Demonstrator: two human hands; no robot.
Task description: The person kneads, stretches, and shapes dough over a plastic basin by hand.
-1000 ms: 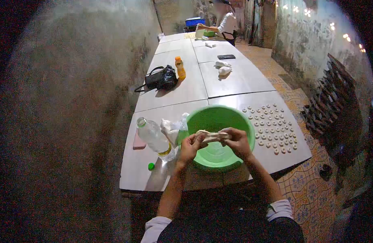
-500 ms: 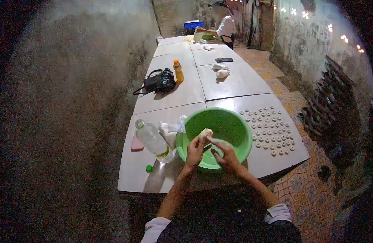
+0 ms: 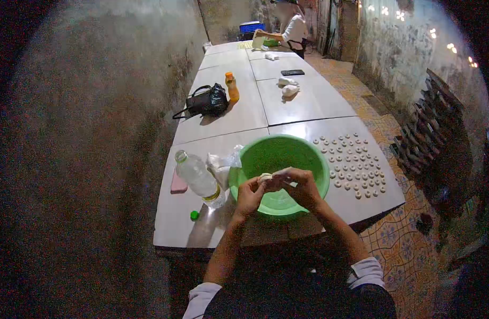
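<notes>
Over the green basin, my left hand is closed on a pale lump of dough. My right hand is closed too, its fingertips pinched at the dough's right side; part of the dough is hidden by the fingers. Several small ring-shaped dough pieces lie in rows on the table to the right of the basin. A clear plastic bottle without its cap stands to the left, beside a white plastic bag. The green cap lies near the bottle.
A pink object lies behind the bottle. Farther up the table are a black bag, an orange-capped bottle, white bundles and a dark phone. A person stands at the far end.
The dough was stretched between both hands, then gathered in my left hand while my right hand came away with fingers spread. Now my right fingers are back at the dough.
</notes>
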